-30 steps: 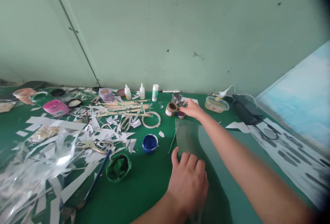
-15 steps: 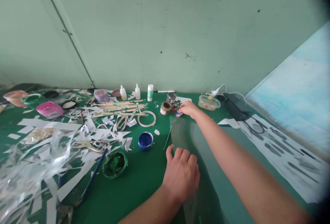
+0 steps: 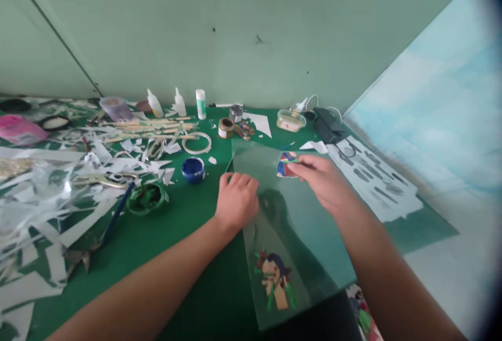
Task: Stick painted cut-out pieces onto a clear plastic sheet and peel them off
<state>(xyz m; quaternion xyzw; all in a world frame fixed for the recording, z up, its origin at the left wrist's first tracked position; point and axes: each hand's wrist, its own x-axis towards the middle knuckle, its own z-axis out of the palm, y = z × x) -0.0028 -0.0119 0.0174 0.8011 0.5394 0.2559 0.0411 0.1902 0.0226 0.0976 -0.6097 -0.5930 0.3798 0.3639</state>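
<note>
Her right hand (image 3: 323, 179) pinches a painted cutout (image 3: 286, 165) (blue, red) above the clear sheet (image 3: 309, 226); left hand (image 3: 236, 200) beside it presses flat, empty.

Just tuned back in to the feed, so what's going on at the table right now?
A person is working at a cluttered green table. The left hand presses on a clear plastic sheet, which has a painted figure near its close end. The right hand pinches a small colourful piece above the sheet.
</note>
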